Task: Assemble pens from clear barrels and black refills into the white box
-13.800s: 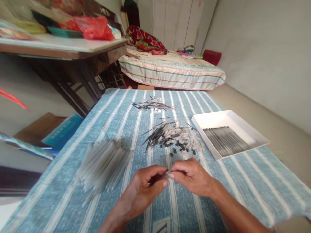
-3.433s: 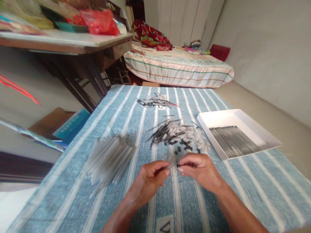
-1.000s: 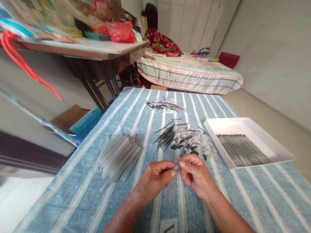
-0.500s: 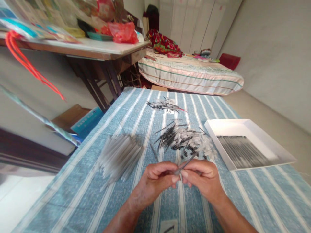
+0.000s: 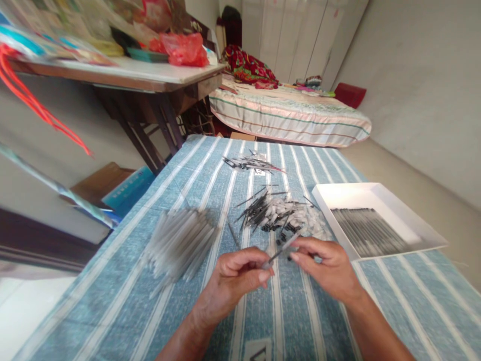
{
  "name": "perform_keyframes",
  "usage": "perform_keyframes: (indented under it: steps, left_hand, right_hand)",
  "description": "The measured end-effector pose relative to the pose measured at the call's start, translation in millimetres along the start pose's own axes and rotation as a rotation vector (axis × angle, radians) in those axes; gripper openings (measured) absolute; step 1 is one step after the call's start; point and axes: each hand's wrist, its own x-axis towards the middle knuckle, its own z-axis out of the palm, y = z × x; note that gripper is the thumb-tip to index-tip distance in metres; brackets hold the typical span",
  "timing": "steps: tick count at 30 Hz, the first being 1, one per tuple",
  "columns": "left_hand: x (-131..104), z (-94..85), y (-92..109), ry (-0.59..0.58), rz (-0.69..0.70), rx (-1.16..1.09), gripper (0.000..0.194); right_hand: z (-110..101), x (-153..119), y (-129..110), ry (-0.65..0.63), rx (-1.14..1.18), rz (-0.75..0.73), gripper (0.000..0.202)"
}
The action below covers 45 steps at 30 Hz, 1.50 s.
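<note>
My left hand (image 5: pixel 240 275) pinches the lower end of a thin pen-like stick (image 5: pixel 282 249), dark grey with a paler upper part, which slants up to the right. At its upper end is my right hand (image 5: pixel 325 265), thumb and index finger apart, the index fingertip beside or touching the stick. Just beyond the fingers lies a heap of dark thin rods (image 5: pixel 257 210), small whitish pieces (image 5: pixel 280 213) and short black bits. A bundle of grey translucent tubes (image 5: pixel 184 243) lies to the left. The white box (image 5: pixel 404 200) at right holds a row of dark sticks (image 5: pixel 366 230).
The blue striped cloth (image 5: pixel 146 316) covers the table. Farther back sits another small pile of thin dark parts (image 5: pixel 251 163). A side table (image 5: pixel 131 75) with a red plastic bag (image 5: pixel 186 49) stands at left, a bed (image 5: pixel 293 113) behind.
The right hand has moved up and right, away from the left hand, and its fingers have parted. More of the stick shows between the hands. The view has shifted slightly.
</note>
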Motion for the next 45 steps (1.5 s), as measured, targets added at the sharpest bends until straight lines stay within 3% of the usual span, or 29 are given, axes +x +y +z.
perform_keyframes:
  steps: [3, 5, 10, 14, 16, 21, 26, 35, 41, 45]
  left_hand:
    - [0, -2.4, -2, 0.021, 0.018, -0.011, 0.008]
    - [0, -2.9, -3, 0.034, 0.028, -0.033, 0.009]
    - [2, -1.8, -6, 0.074, -0.003, -0.019, 0.009]
    - [3, -2.5, -6, 0.097, -0.036, 0.030, 0.010]
    - [3, -2.7, -7, 0.090, -0.055, 0.057, 0.012]
    - [3, 0.1, -5, 0.042, -0.053, 0.134, 0.013]
    - [5, 3.6, -5, -0.001, -0.035, 0.193, 0.011]
    - [4, 4.1, -6, -0.027, -0.047, 0.223, 0.011]
    - [4, 2.4, -10, -0.052, -0.040, 0.336, 0.014]
    - [4, 1.6, -11, -0.078, -0.029, 0.400, 0.016]
  right_hand:
    - [-15, -1, 24, -0.007, -0.126, 0.231, 0.019]
    - [-18, -2, 34, -0.056, -0.185, 0.298, 0.018]
    - [-2, -3, 37, -0.241, -0.291, 0.235, 0.015]
    - [10, 1, 39, -0.264, -0.358, 0.202, 0.012]
    - [11, 2, 37, -0.251, -0.232, 0.238, 0.011]
    - [4, 0, 11, -0.240, 0.361, 0.352, 0.011]
    - [0, 3, -14, -0.151, 0.476, 0.228, 0.013]
    - [1, 8, -19, -0.237, 0.355, 0.095, 0.009]
    - [-1, 10, -27, -0.242, 0.134, -0.079, 0.008]
    - [1, 9, -28, -0.262, 0.070, -0.116, 0.011]
